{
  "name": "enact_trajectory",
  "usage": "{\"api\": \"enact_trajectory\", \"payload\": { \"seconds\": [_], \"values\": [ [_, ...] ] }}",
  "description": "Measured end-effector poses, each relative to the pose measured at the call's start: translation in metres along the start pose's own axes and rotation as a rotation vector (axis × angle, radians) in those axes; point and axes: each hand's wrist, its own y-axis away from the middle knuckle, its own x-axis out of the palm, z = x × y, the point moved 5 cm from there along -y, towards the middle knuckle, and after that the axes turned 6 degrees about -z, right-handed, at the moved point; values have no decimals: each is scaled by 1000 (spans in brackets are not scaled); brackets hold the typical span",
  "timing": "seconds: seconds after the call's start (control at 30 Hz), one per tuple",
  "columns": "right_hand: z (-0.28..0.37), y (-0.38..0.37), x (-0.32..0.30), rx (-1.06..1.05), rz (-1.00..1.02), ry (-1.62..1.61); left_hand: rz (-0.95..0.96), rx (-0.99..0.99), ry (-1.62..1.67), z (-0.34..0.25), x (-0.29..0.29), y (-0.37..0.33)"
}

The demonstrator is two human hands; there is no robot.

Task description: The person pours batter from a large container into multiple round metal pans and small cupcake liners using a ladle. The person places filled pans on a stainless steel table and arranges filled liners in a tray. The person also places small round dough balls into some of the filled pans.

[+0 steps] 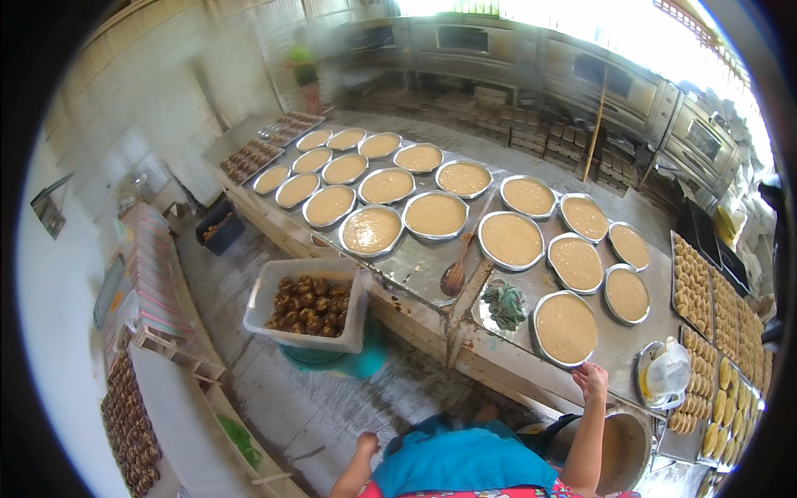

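Observation:
My right hand point(591, 380) reaches to the near rim of a round foil-coloured pan point(566, 329) filled with pale tan batter. Its fingers are closed together at that rim. My left hand point(367, 443) hangs low over the floor beside my blue apron point(465, 461), its fingers curled and nothing visible in them. Several more batter-filled pans point(511, 240) stand on the metal-topped table point(419, 270). Left of the pan at my right hand lies a crumpled grey-green cloth point(503, 305). A brown whisk-like tool point(453, 278) rests farther left on the tabletop.
A clear plastic pitcher point(667, 370) stands at right, above a large pot point(624, 448) of batter. Trays of baked pieces point(693, 282) fill the right side. A bin of dark brown balls point(309, 309) sits on a teal tub point(365, 355). Ovens point(465, 54) line the back; a person point(304, 66) stands far off.

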Motion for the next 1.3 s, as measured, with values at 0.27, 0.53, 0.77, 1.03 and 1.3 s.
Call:
{"api": "enact_trajectory", "payload": {
  "seconds": [0.27,0.53,0.77,1.03,1.3],
  "values": [
    [18,-45,-5,-3,57,85,-107,644,-458,-47,2,-9],
    [36,-54,2,-66,46,97,20,138,-362,-79,14,-19],
    [32,-1,25,-84,86,444,-106,-430,301,-108,-16,-13],
    [223,326,144,-1479,687,1117,142,-96,-191,-48,-8,-19],
    [179,558,205,-2046,1103,1260,-69,-1,-264,61,-14,36]
  ]
}}
